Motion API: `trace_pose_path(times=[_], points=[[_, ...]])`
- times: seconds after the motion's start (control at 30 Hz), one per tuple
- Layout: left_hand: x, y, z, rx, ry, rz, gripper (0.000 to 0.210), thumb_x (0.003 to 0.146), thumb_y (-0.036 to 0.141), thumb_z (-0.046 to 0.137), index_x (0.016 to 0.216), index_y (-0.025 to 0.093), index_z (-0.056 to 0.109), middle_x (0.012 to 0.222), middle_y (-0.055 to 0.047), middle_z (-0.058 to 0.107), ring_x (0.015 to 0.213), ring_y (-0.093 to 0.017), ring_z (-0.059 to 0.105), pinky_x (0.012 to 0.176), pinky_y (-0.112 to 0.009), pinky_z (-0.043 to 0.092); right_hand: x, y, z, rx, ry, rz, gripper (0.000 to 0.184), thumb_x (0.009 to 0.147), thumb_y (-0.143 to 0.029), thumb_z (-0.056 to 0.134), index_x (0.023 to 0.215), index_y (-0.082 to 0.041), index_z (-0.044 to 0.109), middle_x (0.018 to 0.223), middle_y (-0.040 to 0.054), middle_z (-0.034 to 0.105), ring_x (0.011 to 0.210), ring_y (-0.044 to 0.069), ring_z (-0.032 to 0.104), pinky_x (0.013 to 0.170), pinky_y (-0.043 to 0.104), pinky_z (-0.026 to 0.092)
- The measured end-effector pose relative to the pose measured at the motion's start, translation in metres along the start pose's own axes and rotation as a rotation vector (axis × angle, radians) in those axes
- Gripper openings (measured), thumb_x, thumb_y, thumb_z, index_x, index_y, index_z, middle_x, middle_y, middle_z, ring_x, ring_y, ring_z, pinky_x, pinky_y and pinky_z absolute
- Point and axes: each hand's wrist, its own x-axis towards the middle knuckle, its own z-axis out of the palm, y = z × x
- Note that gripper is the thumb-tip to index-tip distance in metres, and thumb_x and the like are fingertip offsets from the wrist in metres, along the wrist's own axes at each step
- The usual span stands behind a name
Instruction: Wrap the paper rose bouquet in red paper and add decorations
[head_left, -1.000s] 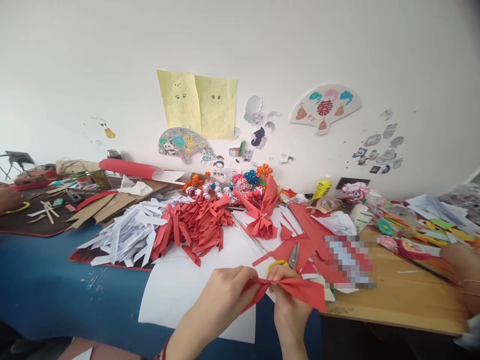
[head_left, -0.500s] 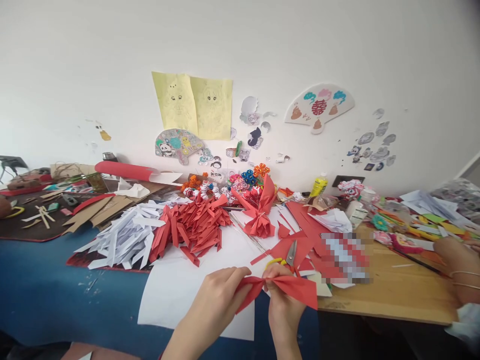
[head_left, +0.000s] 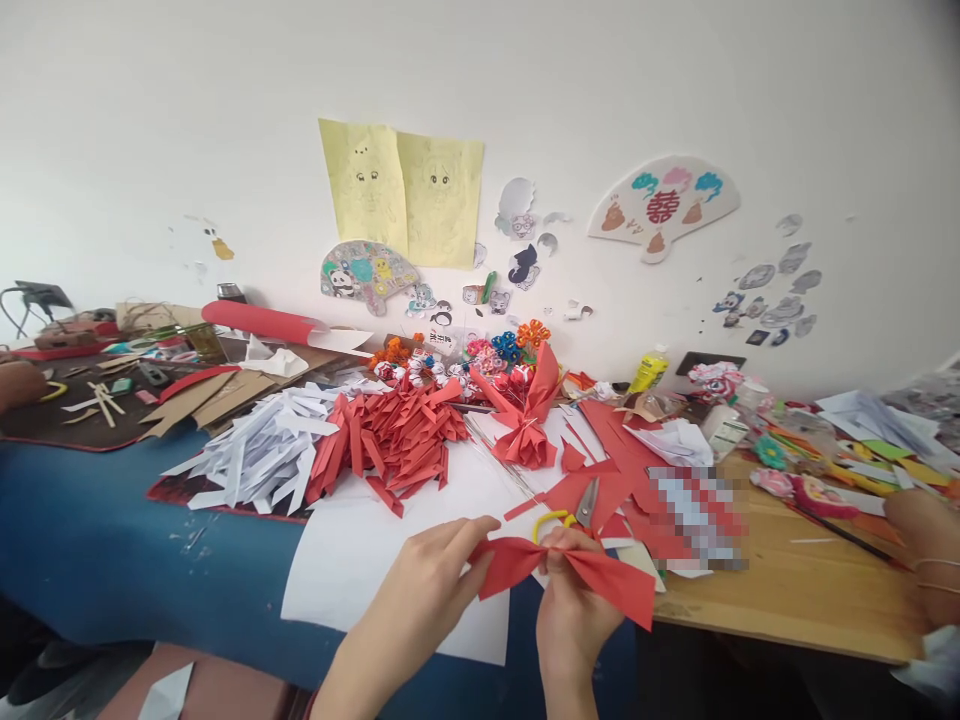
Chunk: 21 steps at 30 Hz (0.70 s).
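A piece of red paper (head_left: pixel 616 583) is gathered at its middle, with two ends flaring out like a bow. The fingers and thumb of my right hand (head_left: pixel 571 620) pinch the gathered middle. At the left end, my left hand (head_left: pixel 435 580) has its fingers closed on the paper's edge, its thumb partly hidden. Just beyond my hands lie scissors (head_left: pixel 588 503) with yellow handles. Farther back sits a red paper bow (head_left: pixel 529 440) with thin wires beside it. White paper (head_left: pixel 390 570) lies under my hands.
Folded red strips (head_left: pixel 394 430) and white strips (head_left: pixel 266 450) are heaped to the left. Red sheets (head_left: pixel 611 440) and a yellow bottle (head_left: pixel 650 370) are to the right. Other people's hands show at the right edge (head_left: pixel 926 535) and left edge (head_left: pixel 19 385).
My left fingers have slid outward along the paper, baring more of its left end. My right hand keeps its pinch at the middle. The head view has shifted slightly.
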Motion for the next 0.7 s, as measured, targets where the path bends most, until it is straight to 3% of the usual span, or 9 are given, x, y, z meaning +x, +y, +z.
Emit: trace_pose_path(times=[0.23,0.37,0.47,0.57,0.7], points=[[-0.005,-0.003,-0.002,-0.09,0.134,-0.138,0.023,0.098,0.017,0.055,0.12,0.025,0.056,0.101,-0.002,0.072,0.077,-0.014,0.067,0.071,-0.025,0.054,-0.003,0.003,0.001,0.002,0.073,-0.049,0.016,0.082,-0.024,0.077,0.077,-0.017,0.064,0.071,0.001,0.06,0.059,0.013,0.053,0.051,0.027,0.044],[-0.006,0.006,0.005,0.062,0.267,0.045,0.022,0.097,0.023,0.061,0.119,0.023,0.06,0.117,-0.008,0.071,0.102,-0.022,0.065,0.087,-0.034,0.05,-0.01,0.007,0.002,0.008,0.104,-0.094,0.016,0.081,-0.022,0.077,0.076,-0.018,0.063,0.075,0.0007,0.061,0.061,0.013,0.053,0.053,0.027,0.043],[-0.007,0.016,0.011,0.177,0.34,0.161,0.013,0.095,0.028,0.065,0.108,0.025,0.067,0.116,-0.005,0.074,0.103,-0.024,0.063,0.093,-0.038,0.041,-0.014,0.007,0.003,0.043,0.126,-0.097,0.013,0.081,-0.02,0.077,0.077,-0.019,0.064,0.077,-0.0001,0.061,0.064,0.013,0.052,0.055,0.026,0.042],[-0.007,0.021,0.017,0.178,0.406,0.18,0.008,0.095,0.022,0.064,0.099,0.025,0.07,0.11,-0.003,0.076,0.101,-0.022,0.063,0.095,-0.038,0.037,-0.017,0.005,0.007,0.084,0.11,-0.084,0.012,0.081,-0.018,0.076,0.079,-0.02,0.064,0.076,-0.0014,0.06,0.063,0.013,0.051,0.056,0.026,0.042],[-0.007,0.019,0.022,0.089,0.405,0.152,0.009,0.096,0.021,0.062,0.096,0.024,0.07,0.109,-0.003,0.075,0.099,-0.021,0.061,0.093,-0.038,0.038,-0.018,0.003,0.012,0.128,0.075,-0.07,0.013,0.081,-0.016,0.075,0.079,-0.021,0.064,0.075,-0.0027,0.06,0.061,0.011,0.05,0.054,0.025,0.041]])
